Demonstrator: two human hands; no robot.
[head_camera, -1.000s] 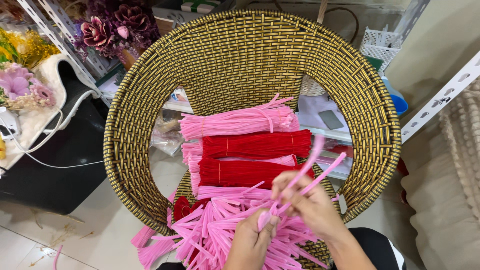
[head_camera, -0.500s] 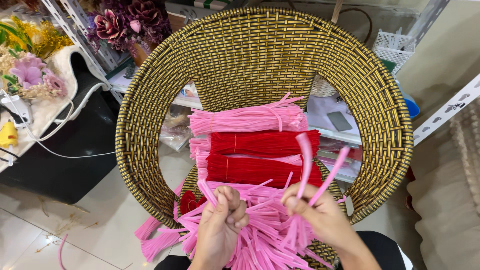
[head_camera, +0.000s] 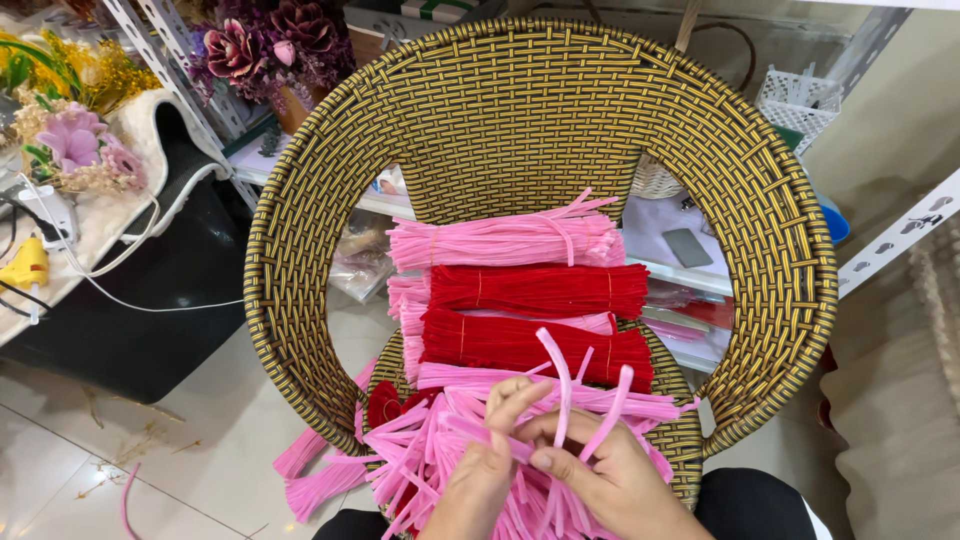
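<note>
A round woven chair (head_camera: 330, 200) in black and yellow faces me. On its seat lie a tied pink bundle of pipe cleaners (head_camera: 505, 242), two red bundles (head_camera: 540, 290), and a loose heap of pink pipe cleaners (head_camera: 430, 455) at the front. My left hand (head_camera: 480, 480) and my right hand (head_camera: 610, 480) meet low in the middle over the heap. Together they pinch bent pink pipe cleaners (head_camera: 562, 385) whose ends stick upward. The fingers touch each other.
Loose pink pipe cleaners (head_camera: 310, 470) hang off the seat toward the tiled floor. A black table with artificial flowers (head_camera: 70, 140), a yellow glue gun (head_camera: 25, 268) and a white cable stands at left. Shelving with a white basket (head_camera: 800, 100) is behind the chair.
My hands were apart, each gripping a bunch of pink pipe cleaners. Now they have come together in the middle, holding a few bent ones upright.
</note>
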